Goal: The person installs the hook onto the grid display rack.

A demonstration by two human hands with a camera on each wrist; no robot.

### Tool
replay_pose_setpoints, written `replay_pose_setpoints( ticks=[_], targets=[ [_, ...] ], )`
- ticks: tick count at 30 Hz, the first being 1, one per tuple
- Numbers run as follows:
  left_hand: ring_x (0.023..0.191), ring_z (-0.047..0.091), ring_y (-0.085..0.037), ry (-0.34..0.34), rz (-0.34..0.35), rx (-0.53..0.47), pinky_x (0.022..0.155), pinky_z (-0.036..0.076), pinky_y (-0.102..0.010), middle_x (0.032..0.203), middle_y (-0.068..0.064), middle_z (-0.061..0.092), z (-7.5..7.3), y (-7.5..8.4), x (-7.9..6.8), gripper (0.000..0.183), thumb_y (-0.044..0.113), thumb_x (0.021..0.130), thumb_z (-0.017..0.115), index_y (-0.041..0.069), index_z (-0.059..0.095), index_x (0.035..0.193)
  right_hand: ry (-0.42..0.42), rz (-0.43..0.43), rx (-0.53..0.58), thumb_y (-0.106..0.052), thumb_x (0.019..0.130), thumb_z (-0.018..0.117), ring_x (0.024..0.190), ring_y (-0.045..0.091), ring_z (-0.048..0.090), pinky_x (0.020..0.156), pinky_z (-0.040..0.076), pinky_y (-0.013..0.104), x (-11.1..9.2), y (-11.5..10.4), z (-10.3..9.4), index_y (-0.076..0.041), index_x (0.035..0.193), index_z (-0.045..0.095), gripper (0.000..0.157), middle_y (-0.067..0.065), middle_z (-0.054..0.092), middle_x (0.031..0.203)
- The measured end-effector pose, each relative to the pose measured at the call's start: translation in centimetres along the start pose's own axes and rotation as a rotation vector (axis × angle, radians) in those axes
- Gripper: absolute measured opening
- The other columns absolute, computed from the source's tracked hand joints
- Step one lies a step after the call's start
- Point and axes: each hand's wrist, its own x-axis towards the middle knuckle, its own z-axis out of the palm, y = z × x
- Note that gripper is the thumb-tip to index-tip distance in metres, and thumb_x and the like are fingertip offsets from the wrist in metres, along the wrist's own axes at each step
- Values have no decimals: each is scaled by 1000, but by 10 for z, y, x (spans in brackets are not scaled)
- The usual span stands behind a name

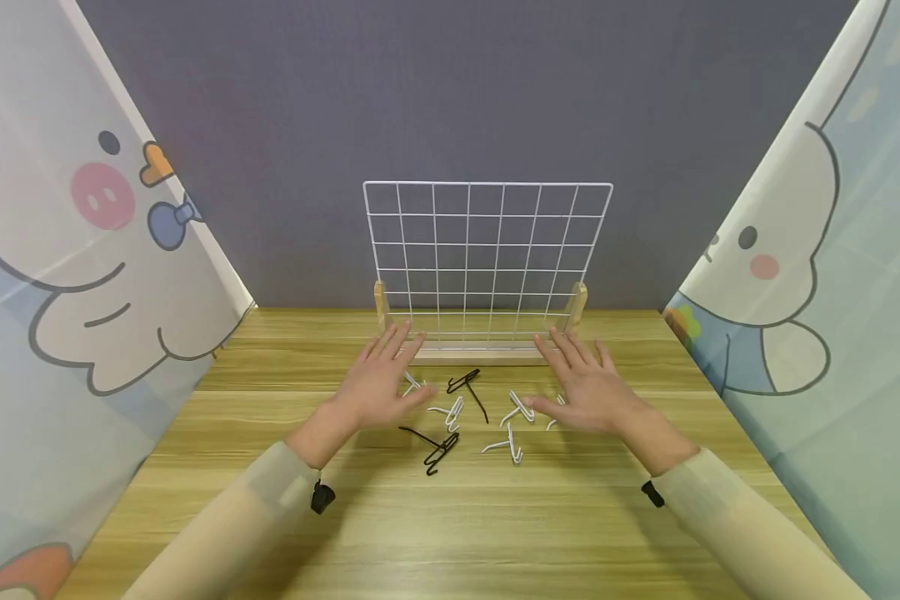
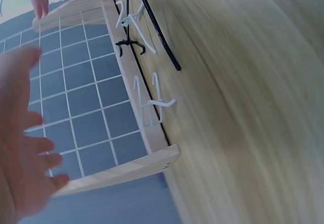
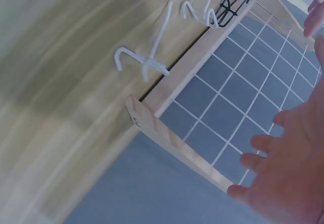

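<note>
My left hand (image 1: 375, 385) and right hand (image 1: 587, 390) are held over the table with fingers extended and thumbs pointing inward. Neither holds anything. Between and beneath them lie several white wire hooks (image 1: 513, 447) and two black hooks (image 1: 442, 450). One white hook (image 2: 157, 103) is partly covered by the left hand in the head view. Another white hook (image 3: 148, 63) lies partly behind the right hand there. Just beyond the fingertips stands a white wire grid panel (image 1: 487, 182), upright in a wooden stand (image 1: 487, 358).
The wood-grain table (image 1: 480, 533) reaches back to a dark grey partition (image 1: 487, 92). Cartoon-printed curtains hang on the left (image 1: 30, 333) and right (image 1: 862, 400). Small black tags (image 1: 322, 497) dangle at both sleeve cuffs.
</note>
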Motion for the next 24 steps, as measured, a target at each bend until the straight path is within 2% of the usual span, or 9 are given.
replay_pose_setpoints(
  ticks=[2,5,8,12,14,16,19,24],
  targets=[
    [163,36,-44,86,1,-99,131,31,-66,179,-19,32,0,-4,2,82,52,107,64,11,36,171,41,-6,36,-65,107,56,162,52,33,129,20,77,-1,1,0,-13,175,25,91,23,32,178],
    [144,58,-44,239,-22,-303,119,48,-64,161,-22,56,-1,-12,7,62,31,107,68,3,51,160,110,-13,109,-54,110,61,143,48,59,119,44,70,-3,5,2,-9,166,45,73,22,59,159],
    [131,65,-43,363,-74,-559,108,55,-60,145,-25,65,-6,-21,13,46,16,106,67,-1,60,149,163,-17,169,-43,110,65,123,38,73,101,59,61,-4,8,5,-9,152,61,54,16,73,140],
    [123,63,-36,485,-178,-798,98,52,-36,139,-27,63,-10,-36,25,37,6,108,63,-5,61,143,205,-22,210,-35,109,68,111,31,75,89,63,53,-7,13,10,-9,140,70,40,9,77,129],
    [117,62,-27,537,-219,-846,91,47,-25,137,-25,62,-11,-46,32,36,6,109,61,-5,61,143,217,-14,231,-32,108,69,109,29,75,87,63,50,-9,16,12,-9,138,71,37,7,77,125],
    [114,59,-20,577,-252,-874,87,44,-21,137,-25,61,-13,-54,39,35,7,110,61,-5,61,142,223,-5,250,-30,108,69,107,29,75,86,62,49,-10,19,14,-9,137,72,36,6,78,121],
    [111,57,-13,604,-280,-904,89,46,-21,136,-23,62,-15,-66,50,35,11,109,61,-4,62,140,219,15,272,-30,109,68,105,26,75,86,61,46,-13,24,18,-9,137,73,35,5,79,118],
    [110,59,-11,589,-292,-974,98,47,-23,139,-27,63,-16,-75,68,38,10,108,60,-7,60,142,230,31,281,-28,107,70,99,24,76,82,61,42,-17,30,22,-8,137,73,35,5,80,114]
  ],
)
